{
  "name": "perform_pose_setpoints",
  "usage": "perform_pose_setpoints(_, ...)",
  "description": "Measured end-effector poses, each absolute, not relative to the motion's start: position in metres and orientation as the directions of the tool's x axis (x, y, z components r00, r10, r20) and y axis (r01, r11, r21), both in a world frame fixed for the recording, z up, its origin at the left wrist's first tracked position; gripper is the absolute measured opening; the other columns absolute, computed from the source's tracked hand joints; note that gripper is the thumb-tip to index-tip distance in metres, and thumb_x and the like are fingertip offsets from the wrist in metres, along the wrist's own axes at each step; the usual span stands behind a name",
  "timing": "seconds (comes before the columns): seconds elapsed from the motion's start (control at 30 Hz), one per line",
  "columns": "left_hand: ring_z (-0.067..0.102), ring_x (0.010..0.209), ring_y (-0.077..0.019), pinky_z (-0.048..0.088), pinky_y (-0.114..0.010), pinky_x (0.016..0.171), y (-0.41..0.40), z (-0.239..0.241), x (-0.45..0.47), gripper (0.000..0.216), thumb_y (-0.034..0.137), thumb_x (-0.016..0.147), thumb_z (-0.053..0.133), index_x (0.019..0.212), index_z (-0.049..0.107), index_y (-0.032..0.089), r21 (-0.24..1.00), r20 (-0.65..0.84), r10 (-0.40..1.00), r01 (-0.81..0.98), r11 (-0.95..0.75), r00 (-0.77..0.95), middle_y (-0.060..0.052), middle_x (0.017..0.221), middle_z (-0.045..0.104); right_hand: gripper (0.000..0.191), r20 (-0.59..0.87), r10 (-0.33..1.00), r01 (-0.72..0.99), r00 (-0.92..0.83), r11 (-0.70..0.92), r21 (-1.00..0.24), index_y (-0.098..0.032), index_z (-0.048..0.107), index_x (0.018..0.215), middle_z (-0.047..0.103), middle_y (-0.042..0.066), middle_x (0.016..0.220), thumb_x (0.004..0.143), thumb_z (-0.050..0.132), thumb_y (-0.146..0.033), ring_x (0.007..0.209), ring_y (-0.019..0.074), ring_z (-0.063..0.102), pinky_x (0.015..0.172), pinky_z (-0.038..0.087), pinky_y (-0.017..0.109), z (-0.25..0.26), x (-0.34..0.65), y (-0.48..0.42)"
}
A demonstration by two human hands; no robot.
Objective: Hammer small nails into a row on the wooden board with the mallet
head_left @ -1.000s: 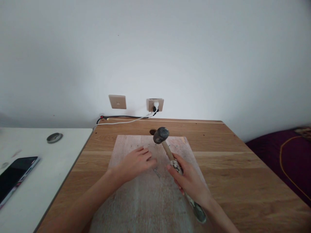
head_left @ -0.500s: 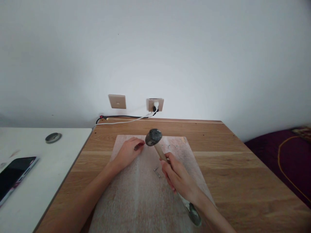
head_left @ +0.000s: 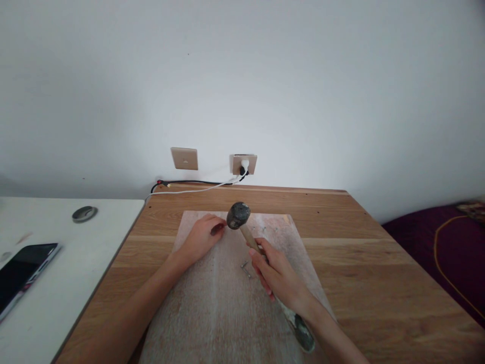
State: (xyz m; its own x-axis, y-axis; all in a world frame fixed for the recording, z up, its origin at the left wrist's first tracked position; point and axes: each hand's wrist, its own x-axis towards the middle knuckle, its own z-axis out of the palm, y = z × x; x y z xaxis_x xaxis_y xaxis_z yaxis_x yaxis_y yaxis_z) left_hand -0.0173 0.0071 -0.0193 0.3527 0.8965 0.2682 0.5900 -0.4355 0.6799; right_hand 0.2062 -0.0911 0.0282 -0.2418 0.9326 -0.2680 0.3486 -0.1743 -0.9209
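My right hand [head_left: 278,270] is wrapped round the pale handle of a mallet [head_left: 238,216] with a dark, rounded head. The grip's dark end sticks out below the wrist. At the far part of a whitish wooden board [head_left: 204,313], my left hand [head_left: 204,232] rests with thumb and fingers pinched together. The mallet head hangs right beside those fingertips and hides whatever they may hold. A few loose nails [head_left: 246,270] lie on the board left of my right hand. Small nails [head_left: 264,229] also show near the board's far right side.
The board lies on a brown wooden table [head_left: 379,283] against a white wall. A white table [head_left: 94,253] adjoins on the left, with a phone [head_left: 25,273] and a round grey object [head_left: 84,214]. Cables [head_left: 197,190] run along the back edge to a wall socket [head_left: 243,165].
The mallet head has shifted very slightly left relative to the board. Both hands keep nearly the same place and grip; the whole view has moved a little.
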Motion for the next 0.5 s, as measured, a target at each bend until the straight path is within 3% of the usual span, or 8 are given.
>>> perform_pose_setpoints(0.1, 0.07, 0.088, -0.0218, 0.055, -0.033, 0.084, 0.008, -0.0192, -0.0156, 0.017, 0.013, 0.085, 0.064, 0.093, 0.077, 0.021, 0.696, 0.255, 0.906, 0.586, -0.414, 0.338, -0.005, 0.094, 0.076, 0.034, -0.262, 0.931, 0.348, -0.253, -0.165, -0.923, -0.022, 0.049, 0.111, 0.044, -0.011, 0.062, 0.102, 0.045, -0.054, 0.035, 0.0061, 0.041, 0.029, 0.038, 0.016, 0.0262, 0.2048, -0.0903)
perform_pose_setpoints(0.27, 0.074, 0.082, -0.0212, 0.056, -0.032, 0.078, 0.008, -0.0179, -0.0144, 0.039, 0.01, 0.084, 0.064, 0.122, 0.069, 0.021, 0.735, 0.216, 0.928, 0.576, -0.358, 0.302, -0.003, 0.093, 0.079, 0.036, -0.246, 0.933, 0.355, -0.264, -0.143, -0.924, -0.021, 0.048, 0.116, 0.047, -0.01, 0.065, 0.104, 0.042, -0.054, 0.036, 0.0071, 0.042, 0.03, 0.038, 0.018, 0.0232, 0.2012, -0.0877)
perform_pose_setpoints(0.5, 0.074, 0.083, -0.022, 0.057, -0.032, 0.077, 0.0082, -0.019, -0.0155, 0.052, 0.008, 0.08, 0.065, 0.131, 0.062, 0.02, 0.719, 0.217, 0.937, 0.605, -0.342, 0.272, -0.005, 0.097, 0.079, 0.03, -0.232, 0.928, 0.498, -0.291, -0.061, -0.865, -0.02, 0.051, 0.117, 0.05, -0.007, 0.065, 0.106, 0.039, -0.045, 0.039, 0.0096, 0.046, 0.037, 0.036, 0.022, 0.023, 0.1982, -0.0849)
